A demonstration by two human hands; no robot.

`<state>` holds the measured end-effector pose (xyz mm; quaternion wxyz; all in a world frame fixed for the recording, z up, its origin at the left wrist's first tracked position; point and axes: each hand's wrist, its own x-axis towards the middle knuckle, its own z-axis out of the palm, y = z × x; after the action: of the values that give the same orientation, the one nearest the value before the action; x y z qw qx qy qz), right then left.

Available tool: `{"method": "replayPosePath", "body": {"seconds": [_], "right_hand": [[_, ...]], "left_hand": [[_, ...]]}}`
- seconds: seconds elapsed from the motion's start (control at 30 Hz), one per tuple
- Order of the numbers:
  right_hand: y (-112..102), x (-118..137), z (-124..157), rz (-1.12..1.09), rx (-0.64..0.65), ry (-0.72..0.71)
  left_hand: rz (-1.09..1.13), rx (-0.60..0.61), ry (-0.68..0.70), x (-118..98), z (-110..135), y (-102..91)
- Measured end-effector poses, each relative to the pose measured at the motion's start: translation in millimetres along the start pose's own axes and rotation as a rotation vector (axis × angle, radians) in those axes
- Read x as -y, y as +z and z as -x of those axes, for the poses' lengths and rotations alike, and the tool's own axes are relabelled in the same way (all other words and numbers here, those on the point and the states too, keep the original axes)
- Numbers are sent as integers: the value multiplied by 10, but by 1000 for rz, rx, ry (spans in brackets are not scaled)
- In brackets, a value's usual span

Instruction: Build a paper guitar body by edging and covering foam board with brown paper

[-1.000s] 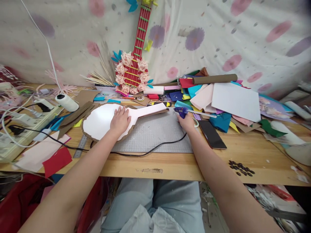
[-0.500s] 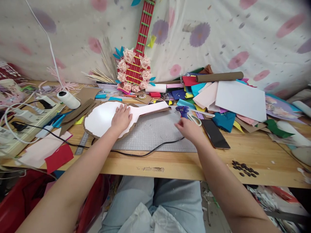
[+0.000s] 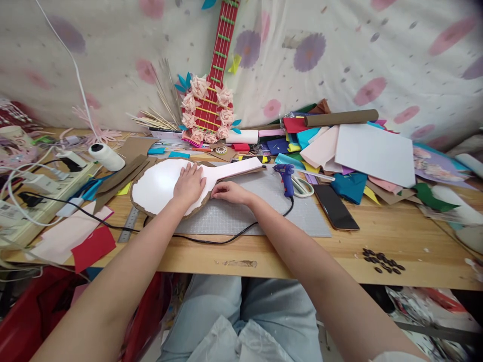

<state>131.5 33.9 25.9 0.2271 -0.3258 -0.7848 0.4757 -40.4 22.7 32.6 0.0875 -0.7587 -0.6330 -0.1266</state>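
A white guitar-shaped cutout (image 3: 158, 185) on brown cardboard lies on the grey cutting mat (image 3: 260, 208). My left hand (image 3: 189, 184) rests flat on its round body, fingers spread. My right hand (image 3: 229, 192) reaches the base of the cutout's neck, fingers lowered onto its edge and holding nothing. A blue glue gun (image 3: 286, 176) stands on the mat to the right, apart from both hands, its black cord (image 3: 234, 234) curling across the mat.
A red cardboard guitar with paper flowers (image 3: 210, 108) leans on the cloth backdrop. Coloured paper sheets (image 3: 362, 151), a cardboard tube (image 3: 341, 117), scissors (image 3: 304, 186), a phone (image 3: 334, 206) and dark beads (image 3: 381, 261) lie right. Thread spool (image 3: 106, 156), power strip (image 3: 37, 183) and ruler (image 3: 127, 226) lie left.
My right hand let go of the glue gun, which now stands on the mat, and moved left to the cutout's neck. My left hand stayed flat on the cutout.
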Motion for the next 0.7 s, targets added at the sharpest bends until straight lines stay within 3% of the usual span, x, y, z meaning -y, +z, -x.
{"method": "replayPosePath", "body": {"seconds": [0.23,0.37,0.47,0.57,0.7], "right_hand": [[-27,101,-84,-107,3,35],[-61,61,-64,-127,-89,-23],[-79,-29,-8,83,-233,-73],[-114,-126,46,450,-398,-121],[-216,-198,72,799,-538,-101]], "left_hand": [[4,5,-16,-11,-1,-5],[5,6,-13,-5,-1,-9],[1,8,-9,-7,-1,-9],[-2,20,-3,-8,-1,-14],[22,60,45,61,-12,-34]]}}
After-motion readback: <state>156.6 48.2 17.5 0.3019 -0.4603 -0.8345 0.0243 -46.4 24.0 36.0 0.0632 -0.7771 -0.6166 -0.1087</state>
